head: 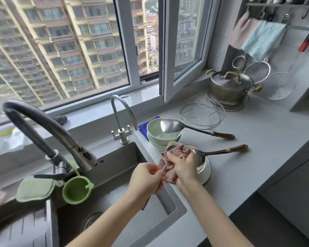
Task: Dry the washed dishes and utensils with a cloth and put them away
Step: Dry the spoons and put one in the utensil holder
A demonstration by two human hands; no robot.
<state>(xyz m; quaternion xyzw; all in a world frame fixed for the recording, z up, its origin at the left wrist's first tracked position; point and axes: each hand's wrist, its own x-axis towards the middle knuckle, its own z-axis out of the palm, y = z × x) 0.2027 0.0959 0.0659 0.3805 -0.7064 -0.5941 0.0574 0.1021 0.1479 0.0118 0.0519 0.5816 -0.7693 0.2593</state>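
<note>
Spotted two bare forearms closest to the lens, reaching in over the corner of the sink (114, 175). Found the left hand (146, 177) pinched tight on the thin metal shank of a utensil (164, 169), with a dark end poking out below the fist, probably the handle. Found the right hand (184, 166) clamped round a pinkish cloth (175, 154) bunched over the utensil's working end, only a sliver of metal peeking out at the top. Saw the whole bundle up in the air, right over the sink's edge and just in front of the plate (206, 176). Reckoned on a light, stiff, no-drama thing to handle, though slick while wet, so better gripped by the handle end than by bare steel. Soft cloth, happy to mould round any shape. Right behind, noticed that dark-rimmed plate sitting on the counter (257, 139) with a wooden-handled ladle (221, 152) lying across it. Further back, made out stacked pale green bowls (155, 138) with a big spoon (173, 126) resting over the top one, plus a blue rag (143, 126) tucked beside them. Pegged the bowls and plate as the heavier, breakable bits, worth two hands at the rim. Way off by the window, clocked some wire racks (201, 114) and a lidded pot (228, 90).
</note>
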